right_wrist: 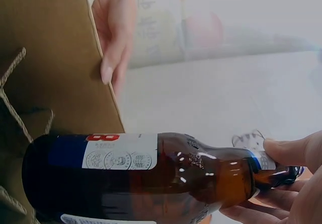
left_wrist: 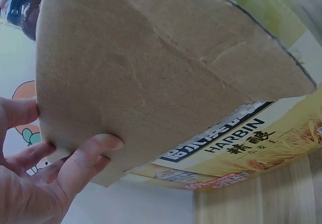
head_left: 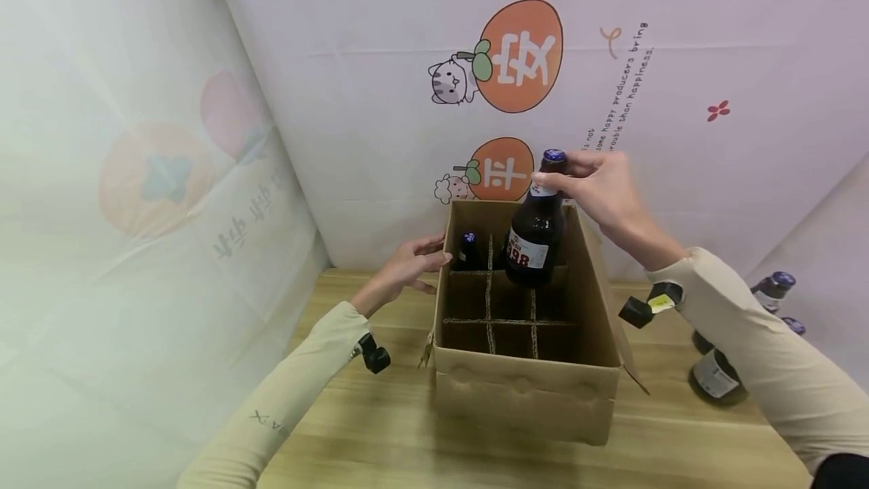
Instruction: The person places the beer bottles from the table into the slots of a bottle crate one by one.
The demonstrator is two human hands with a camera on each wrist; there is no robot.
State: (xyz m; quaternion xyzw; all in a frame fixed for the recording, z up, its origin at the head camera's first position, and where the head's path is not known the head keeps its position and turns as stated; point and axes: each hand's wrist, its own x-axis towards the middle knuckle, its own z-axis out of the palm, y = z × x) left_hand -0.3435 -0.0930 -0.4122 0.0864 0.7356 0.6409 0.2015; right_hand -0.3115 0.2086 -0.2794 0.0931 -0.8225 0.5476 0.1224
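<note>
My right hand (head_left: pixel 604 187) grips a dark brown beer bottle (head_left: pixel 536 225) by its neck, just below the blue cap. It hangs upright over the open cardboard box (head_left: pixel 526 379), its base overlapping the dividers. In the right wrist view the white-and-blue label of the bottle (right_wrist: pixel 121 151) shows, and the fingers wrap the neck. At the box's left wall is my left hand (head_left: pixel 410 266), holding the edge. Its thumb and fingers lie on either side of the cardboard flap (left_wrist: pixel 126 73) in the left wrist view. Another blue-capped bottle (head_left: pixel 468 251) stands in a far-left compartment.
Cardboard dividers (head_left: pixel 489 300) split the box into compartments. Several bottles (head_left: pixel 720 376) stand on the wooden table (head_left: pixel 366 413) at the right, partly hidden by my right sleeve. A printed cloth (head_left: pixel 380 96) hangs behind the box, and a pale sheet (head_left: pixel 136 285) hangs at the left.
</note>
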